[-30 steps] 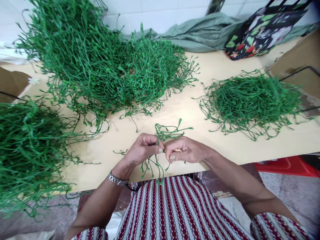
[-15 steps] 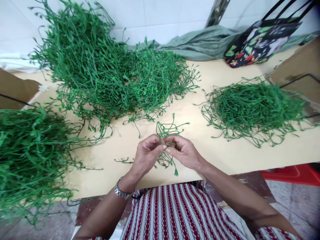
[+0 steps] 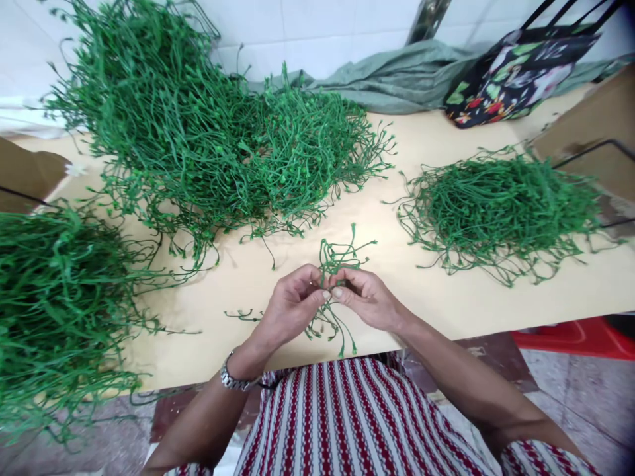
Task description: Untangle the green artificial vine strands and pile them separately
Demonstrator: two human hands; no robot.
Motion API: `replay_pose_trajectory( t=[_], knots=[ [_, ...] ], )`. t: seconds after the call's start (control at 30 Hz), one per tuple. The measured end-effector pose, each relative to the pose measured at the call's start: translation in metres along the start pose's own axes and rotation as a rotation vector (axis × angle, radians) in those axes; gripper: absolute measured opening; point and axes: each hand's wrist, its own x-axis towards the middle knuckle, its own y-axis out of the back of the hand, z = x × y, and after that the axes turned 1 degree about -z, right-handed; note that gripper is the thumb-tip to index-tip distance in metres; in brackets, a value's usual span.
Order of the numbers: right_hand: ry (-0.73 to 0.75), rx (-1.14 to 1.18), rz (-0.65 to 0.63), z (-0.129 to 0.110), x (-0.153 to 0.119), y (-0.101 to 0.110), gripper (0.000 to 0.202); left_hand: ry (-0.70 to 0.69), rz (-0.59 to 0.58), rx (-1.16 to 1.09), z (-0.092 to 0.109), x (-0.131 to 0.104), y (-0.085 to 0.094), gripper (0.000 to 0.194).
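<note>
Both hands meet near the table's front edge around a small bunch of thin green plastic stems (image 3: 337, 327) with little forked tips. My left hand (image 3: 295, 301), a metal watch on its wrist, pinches the bunch between thumb and fingers. From the other side my right hand (image 3: 367, 297) pinches it too, the two thumbs nearly touching. Stems stick out above and below the fingers; the exact gripping point is hidden. A short loose stem (image 3: 242, 315) lies left of my left hand.
A tall heap of green stems (image 3: 198, 145) fills the back left. Further heaps lie at the left (image 3: 54, 304) and right (image 3: 501, 211). Cardboard boxes (image 3: 595, 125) stand at both sides. A floral bag (image 3: 520, 79) and green cloth (image 3: 397, 79) rest by the wall. Below right is a red plastic object (image 3: 575, 338).
The stems in my hands have turned slightly, the upper ones shifting right and the lower ones left. Both hands keep their pinch. The whole view has shifted a little.
</note>
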Motion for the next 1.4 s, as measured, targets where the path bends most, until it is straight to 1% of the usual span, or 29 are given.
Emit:
replay_pose_trajectory(
  t=[0.1, 0.2, 0.27, 0.37, 0.47, 0.63, 0.7, 0.77, 0.83, 0.87, 0.93, 1.0, 1.07, 1.1, 1.17, 1.3, 1.4],
  knots=[
    [0.015, -0.108, -0.017, 0.001, -0.001, 0.002, 0.015, 0.002, -0.020, 0.140, -0.004, -0.001, 0.001, 0.009],
    [-0.002, -0.200, -0.014, 0.002, -0.001, 0.003, 0.012, -0.005, -0.036, 0.246, -0.009, -0.001, 0.001, 0.007],
    [-0.004, -0.244, -0.003, 0.002, 0.000, 0.002, 0.012, -0.006, -0.047, 0.258, -0.010, -0.001, 0.001, 0.008],
    [0.035, -0.326, 0.017, -0.001, 0.000, 0.001, 0.012, 0.001, -0.049, 0.248, -0.010, -0.001, 0.002, 0.007],
    [0.134, -0.531, 0.020, -0.004, 0.000, 0.001, 0.013, 0.011, -0.028, 0.309, -0.012, -0.002, 0.004, 0.004],
    [0.391, -1.026, 0.085, -0.001, -0.005, -0.001, 0.015, 0.019, -0.011, 0.478, -0.018, -0.001, 0.007, 0.010],
    [0.450, -1.139, 0.090, 0.000, -0.007, -0.002, 0.017, 0.029, -0.030, 0.471, -0.018, 0.000, 0.007, 0.011],
    [0.478, -1.175, 0.075, -0.001, -0.007, -0.002, 0.020, 0.039, -0.052, 0.402, -0.017, 0.000, 0.007, 0.010],
    [0.496, -1.133, 0.054, -0.002, -0.007, 0.000, 0.022, 0.052, -0.067, 0.296, -0.015, -0.001, 0.007, 0.010],
    [0.494, -1.066, 0.035, -0.003, -0.006, 0.001, 0.023, 0.062, -0.075, 0.239, -0.014, -0.001, 0.007, 0.011],
    [0.444, -0.828, -0.037, -0.004, -0.004, 0.003, 0.025, 0.083, -0.103, 0.115, -0.011, -0.002, 0.008, 0.013],
    [0.355, -0.514, -0.123, -0.002, -0.002, 0.004, 0.027, 0.097, -0.143, -0.011, -0.009, -0.003, 0.008, 0.013],
    [0.278, -0.255, -0.169, 0.000, 0.001, 0.003, 0.029, 0.110, -0.158, -0.110, -0.009, -0.004, 0.009, 0.012],
    [0.260, -0.176, -0.171, 0.002, 0.002, 0.003, 0.030, 0.117, -0.154, -0.138, -0.009, -0.005, 0.009, 0.012],
    [0.256, -0.133, -0.154, 0.004, 0.002, 0.002, 0.030, 0.134, -0.130, -0.144, -0.011, -0.006, 0.009, 0.013],
    [0.317, -0.289, -0.107, 0.003, 0.002, 0.001, 0.028, 0.150, -0.086, -0.074, -0.014, -0.007, 0.009, 0.012],
    [0.343, -0.343, -0.100, 0.001, 0.001, 0.000, 0.029, 0.151, -0.100, -0.024, -0.011, -0.006, 0.008, 0.011]
  ],
)
